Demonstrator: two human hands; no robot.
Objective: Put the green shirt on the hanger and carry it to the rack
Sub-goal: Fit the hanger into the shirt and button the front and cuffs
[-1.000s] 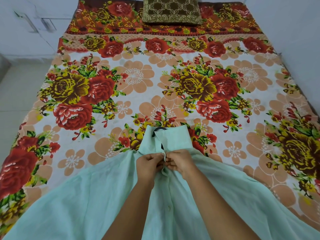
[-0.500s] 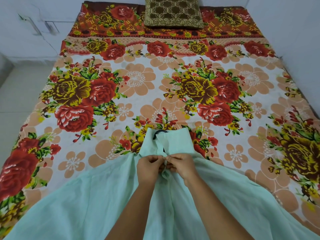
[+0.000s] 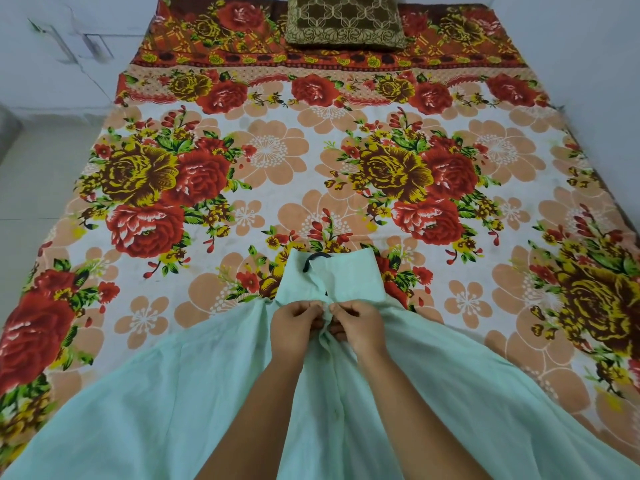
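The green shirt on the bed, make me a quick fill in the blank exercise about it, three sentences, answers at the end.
1. The green shirt lies spread on a bedsheet printed with ____.
2. The left hand and the right hand pinch the shirt just below its ____.
3. The hanger hook poking out above the collar is ____ in colour.

Missing words: flowers; collar; black

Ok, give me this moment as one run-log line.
phase: buttoning near collar | left hand: pinching placket | right hand: pinching placket | green shirt: flat on bed | hanger hook: showing at collar | rack: unseen
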